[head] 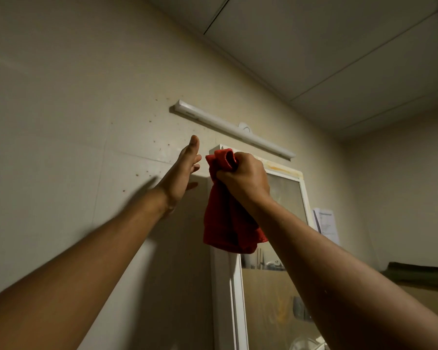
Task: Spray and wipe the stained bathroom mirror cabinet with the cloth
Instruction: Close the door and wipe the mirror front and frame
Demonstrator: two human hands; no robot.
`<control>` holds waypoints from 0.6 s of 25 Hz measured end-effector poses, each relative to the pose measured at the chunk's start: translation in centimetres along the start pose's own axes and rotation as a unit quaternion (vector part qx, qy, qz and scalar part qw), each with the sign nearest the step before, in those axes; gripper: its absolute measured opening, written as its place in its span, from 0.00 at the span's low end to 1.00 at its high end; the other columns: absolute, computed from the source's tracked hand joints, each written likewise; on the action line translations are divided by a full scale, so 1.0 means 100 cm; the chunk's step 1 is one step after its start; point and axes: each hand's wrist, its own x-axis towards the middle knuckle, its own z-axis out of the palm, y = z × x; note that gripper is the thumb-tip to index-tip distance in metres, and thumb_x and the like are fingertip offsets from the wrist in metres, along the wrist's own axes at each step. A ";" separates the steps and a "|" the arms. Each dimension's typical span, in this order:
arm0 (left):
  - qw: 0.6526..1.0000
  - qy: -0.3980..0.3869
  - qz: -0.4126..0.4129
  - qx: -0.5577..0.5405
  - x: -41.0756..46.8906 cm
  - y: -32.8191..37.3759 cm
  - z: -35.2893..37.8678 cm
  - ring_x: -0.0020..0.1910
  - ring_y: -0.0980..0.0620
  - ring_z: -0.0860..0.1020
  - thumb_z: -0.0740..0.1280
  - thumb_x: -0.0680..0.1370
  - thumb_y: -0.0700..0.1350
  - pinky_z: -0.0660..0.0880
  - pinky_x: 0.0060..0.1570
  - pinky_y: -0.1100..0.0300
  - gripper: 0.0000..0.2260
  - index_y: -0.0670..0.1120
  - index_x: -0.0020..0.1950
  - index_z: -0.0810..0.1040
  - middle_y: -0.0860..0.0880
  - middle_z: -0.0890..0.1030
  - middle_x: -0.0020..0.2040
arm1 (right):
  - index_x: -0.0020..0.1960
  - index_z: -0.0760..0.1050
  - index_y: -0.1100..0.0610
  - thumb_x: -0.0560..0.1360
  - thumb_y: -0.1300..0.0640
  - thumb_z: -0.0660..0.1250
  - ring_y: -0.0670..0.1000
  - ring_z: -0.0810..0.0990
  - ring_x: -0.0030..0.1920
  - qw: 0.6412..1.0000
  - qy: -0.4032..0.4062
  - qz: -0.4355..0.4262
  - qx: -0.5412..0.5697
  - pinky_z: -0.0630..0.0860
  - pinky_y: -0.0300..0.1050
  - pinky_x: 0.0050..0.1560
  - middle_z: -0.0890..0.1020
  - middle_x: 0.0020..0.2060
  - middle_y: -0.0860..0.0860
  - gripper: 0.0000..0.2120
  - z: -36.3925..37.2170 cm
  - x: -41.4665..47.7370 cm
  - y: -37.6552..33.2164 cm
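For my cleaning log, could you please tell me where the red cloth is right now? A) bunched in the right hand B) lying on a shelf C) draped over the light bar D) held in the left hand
A: the right hand is fisted around the red cloth, which hangs below it at the mirror cabinet top corner.

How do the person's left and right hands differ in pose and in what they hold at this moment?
The left hand is open with fingers extended and holds nothing; the right hand is closed in a fist around the red cloth. The left hand is in front of the bare wall; the right is at the top corner of the mirror cabinet. Both are raised overhead on outstretched arms.
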 end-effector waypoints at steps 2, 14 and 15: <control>1.000 -0.004 0.012 0.005 0.012 0.007 -0.001 0.78 0.52 0.64 0.46 0.72 0.78 0.62 0.71 0.48 0.43 0.59 0.83 0.53 0.51 0.63 0.82 | 0.57 0.80 0.53 0.75 0.53 0.75 0.53 0.82 0.47 1.000 0.006 0.008 0.009 0.83 0.52 0.49 0.83 0.45 0.50 0.12 0.002 0.011 -0.004; 0.999 -0.044 0.009 -0.003 0.042 0.018 0.011 0.71 0.55 0.75 0.44 0.78 0.75 0.72 0.71 0.46 0.36 0.57 0.75 0.71 0.55 0.81 0.68 | 0.59 0.77 0.48 0.80 0.54 0.67 0.49 0.80 0.42 0.982 0.083 0.106 0.133 0.74 0.45 0.44 0.83 0.50 0.50 0.08 0.002 0.064 0.038; 0.999 -0.043 -0.003 0.029 0.044 0.018 0.010 0.78 0.52 0.66 0.43 0.75 0.78 0.60 0.78 0.39 0.41 0.56 0.81 0.62 0.53 0.73 0.76 | 0.60 0.77 0.48 0.81 0.54 0.67 0.53 0.81 0.46 0.985 0.073 0.114 0.106 0.77 0.48 0.47 0.84 0.53 0.52 0.09 -0.008 0.066 0.056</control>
